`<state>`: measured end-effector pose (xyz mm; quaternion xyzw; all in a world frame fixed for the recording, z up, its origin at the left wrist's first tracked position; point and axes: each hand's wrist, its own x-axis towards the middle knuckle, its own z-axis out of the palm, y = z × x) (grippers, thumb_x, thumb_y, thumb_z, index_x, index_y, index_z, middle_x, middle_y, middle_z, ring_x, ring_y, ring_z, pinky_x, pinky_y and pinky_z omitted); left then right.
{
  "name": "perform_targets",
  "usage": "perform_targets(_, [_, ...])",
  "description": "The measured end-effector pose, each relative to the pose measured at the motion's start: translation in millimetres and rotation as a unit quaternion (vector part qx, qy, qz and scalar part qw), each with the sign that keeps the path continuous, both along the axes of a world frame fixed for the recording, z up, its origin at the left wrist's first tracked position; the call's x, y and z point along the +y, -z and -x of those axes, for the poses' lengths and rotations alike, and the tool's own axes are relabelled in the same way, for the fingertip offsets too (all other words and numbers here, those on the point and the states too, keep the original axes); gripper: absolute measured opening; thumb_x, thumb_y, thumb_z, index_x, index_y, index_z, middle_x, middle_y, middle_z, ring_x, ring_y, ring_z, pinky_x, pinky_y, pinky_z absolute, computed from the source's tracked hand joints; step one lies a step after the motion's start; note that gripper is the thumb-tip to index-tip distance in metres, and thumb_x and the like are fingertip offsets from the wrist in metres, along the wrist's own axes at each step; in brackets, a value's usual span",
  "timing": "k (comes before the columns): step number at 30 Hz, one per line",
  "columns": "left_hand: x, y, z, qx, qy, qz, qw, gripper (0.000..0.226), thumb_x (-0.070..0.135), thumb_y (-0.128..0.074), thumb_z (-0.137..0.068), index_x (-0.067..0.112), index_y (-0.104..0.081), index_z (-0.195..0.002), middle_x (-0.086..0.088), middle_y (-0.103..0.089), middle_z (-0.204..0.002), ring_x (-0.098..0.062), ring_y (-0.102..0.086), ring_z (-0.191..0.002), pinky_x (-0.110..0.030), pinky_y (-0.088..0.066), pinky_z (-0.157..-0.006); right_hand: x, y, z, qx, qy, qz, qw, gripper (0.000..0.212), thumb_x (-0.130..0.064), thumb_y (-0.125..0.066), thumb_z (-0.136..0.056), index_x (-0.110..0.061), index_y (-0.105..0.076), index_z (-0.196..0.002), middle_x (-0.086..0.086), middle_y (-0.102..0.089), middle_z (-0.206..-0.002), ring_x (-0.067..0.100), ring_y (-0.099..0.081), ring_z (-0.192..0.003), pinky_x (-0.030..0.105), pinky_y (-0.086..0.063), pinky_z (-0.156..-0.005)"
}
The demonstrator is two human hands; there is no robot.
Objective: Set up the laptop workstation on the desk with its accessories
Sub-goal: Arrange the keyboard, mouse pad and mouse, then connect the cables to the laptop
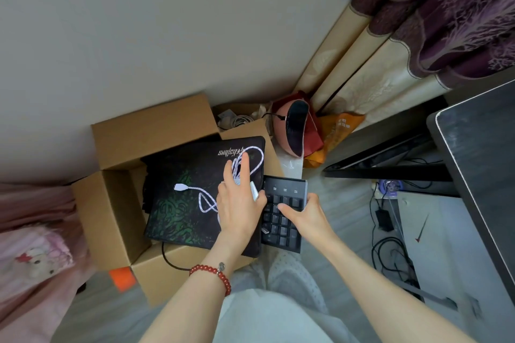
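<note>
We are crouched over an open cardboard box [119, 203] on the floor, with the desk [482, 164] off to our right and nothing yet laid out on the part of it we can see. Across the top of the box lies a black and green mouse pad [181, 198], and a white braided cable [211, 198] sprawls over it, its plug end lying loose towards the left.

Our left hand [241, 203] rests on the pad with its fingers curled round a bunch of the cable's loops, the index finger stretched out flat. Something pale and flat sits between thumb and palm, probably a small adapter, though the view is too soft to be sure. Our right hand [302, 214] grips the near end of the black keyboard [284, 211], thumb on the keys and fingers hidden beneath, the keyboard's far part tucked under the pad.

To do this step well, we should gather the whole cable into the left hand first, so the trailing plug does not catch on a box flap. Then we draw the keyboard out level with the right hand, pressing the pad down lightly so it does not slide off with it. The keyboard's own black lead [170, 259] hangs over the box edge; we should watch that it comes free rather than tugging.
</note>
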<state>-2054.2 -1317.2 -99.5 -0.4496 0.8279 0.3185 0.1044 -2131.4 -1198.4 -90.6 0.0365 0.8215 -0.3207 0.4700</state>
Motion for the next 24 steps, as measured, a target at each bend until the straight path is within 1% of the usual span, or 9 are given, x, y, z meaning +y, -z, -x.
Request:
perform_targets(4, [-9, -5, -8, 0.022, -0.001, -0.024, 0.999, 0.077, 0.019, -0.056, -0.082, 0.028, -0.015, -0.146, -0.007, -0.024, -0.148, -0.034, -0.045, -0.112, -0.042, -0.045, -0.087, 0, -3, -6, 0.034, -0.004, -0.002, 0.999, 0.042, -0.035, -0.066, -0.08, -0.017, -0.037, -0.105, -0.002, -0.056, -0.101, 0.016, -0.057, -0.095, 0.03, -0.046, -0.076])
perform_targets(6, [-14, -12, -16, 0.059, -0.01, -0.017, 0.998, 0.07, 0.012, -0.051, -0.083, 0.024, -0.021, -0.145, -0.005, -0.029, -0.145, -0.031, -0.047, -0.108, -0.039, -0.045, -0.084, -5, -9, -9, 0.042, 0.003, 0.008, 0.999, 0.04, -0.035, -0.065, -0.081, -0.02, -0.037, -0.104, -0.006, -0.056, -0.095, 0.015, -0.058, -0.09, 0.031, -0.047, -0.076])
perform_targets(9, [-26, -30, -34, 0.104, -0.07, -0.031, 0.992, 0.065, 0.008, -0.048, -0.085, 0.025, -0.026, -0.143, -0.002, -0.028, -0.147, -0.025, -0.043, -0.117, -0.036, -0.04, -0.093, -17, -22, -10, 0.03, 0.016, 0.036, 0.999, 0.035, -0.035, -0.062, -0.084, -0.016, -0.042, -0.105, -0.004, -0.057, -0.095, 0.014, -0.057, -0.087, 0.027, -0.047, -0.069])
perform_targets(12, [-44, -56, -53, 0.145, -0.112, -0.027, 0.983, 0.064, 0.005, -0.048, -0.085, 0.027, -0.029, -0.142, 0.004, -0.029, -0.148, -0.016, -0.037, -0.127, -0.032, -0.035, -0.102, -34, -42, -10, 0.043, -0.019, 0.051, 0.998, 0.036, -0.037, -0.058, -0.086, -0.01, -0.047, -0.107, 0.004, -0.057, -0.102, 0.021, -0.055, -0.096, 0.032, -0.045, -0.08])
perform_targets(14, [-52, -73, -64, 0.162, -0.114, -0.021, 0.98, 0.064, 0.002, -0.048, -0.085, 0.026, -0.031, -0.141, 0.007, -0.031, -0.146, -0.006, -0.033, -0.124, -0.024, -0.03, -0.1, -44, -56, -11, 0.069, -0.051, 0.06, 0.994, 0.036, -0.039, -0.058, -0.085, -0.012, -0.047, -0.108, 0.003, -0.059, -0.101, 0.02, -0.055, -0.097, 0.037, -0.047, -0.086])
perform_targets(17, [-62, -95, -83, 0.177, -0.13, -0.002, 0.975, 0.063, -0.003, -0.048, -0.083, 0.022, -0.034, -0.14, 0.011, -0.035, -0.142, 0.001, -0.031, -0.118, -0.018, -0.025, -0.097, -61, -84, -14, 0.106, -0.088, 0.078, 0.987, 0.029, -0.036, -0.06, -0.085, -0.016, -0.048, -0.102, -0.003, -0.058, -0.094, 0.018, -0.056, -0.092, 0.032, -0.047, -0.078])
perform_targets(20, [-68, -121, -102, 0.196, -0.161, 0.021, 0.967, 0.064, -0.008, -0.048, -0.08, 0.018, -0.039, -0.137, 0.014, -0.039, -0.135, -0.007, -0.038, -0.124, -0.015, -0.023, -0.098, -75, -117, -19, 0.144, -0.128, 0.083, 0.978, 0.027, -0.036, -0.059, -0.086, -0.017, -0.041, -0.093, 0.002, -0.057, -0.086, 0.017, -0.054, -0.076, 0.033, -0.046, -0.067])
perform_targets(23, [-71, -152, -115, 0.224, -0.173, 0.032, 0.959, 0.066, -0.009, -0.049, -0.079, 0.019, -0.039, -0.137, 0.008, -0.042, -0.137, -0.005, -0.038, -0.124, -0.016, -0.024, -0.1, -77, -152, -20, 0.166, -0.138, 0.084, 0.973, 0.028, -0.036, -0.058, -0.087, -0.02, -0.035, -0.095, -0.002, -0.056, -0.077, 0.014, -0.054, -0.063, 0.021, -0.046, -0.049])
perform_targets(24, [-71, -165, -117, 0.238, -0.176, 0.033, 0.955, 0.066, -0.009, -0.049, -0.079, 0.02, -0.039, -0.137, 0.01, -0.041, -0.137, -0.004, -0.037, -0.125, -0.017, -0.024, -0.101, -75, -163, -18, 0.172, -0.125, 0.091, 0.973, 0.028, -0.035, -0.059, -0.086, -0.018, -0.039, -0.098, -0.004, -0.058, -0.079, 0.013, -0.056, -0.065, 0.021, -0.049, -0.053])
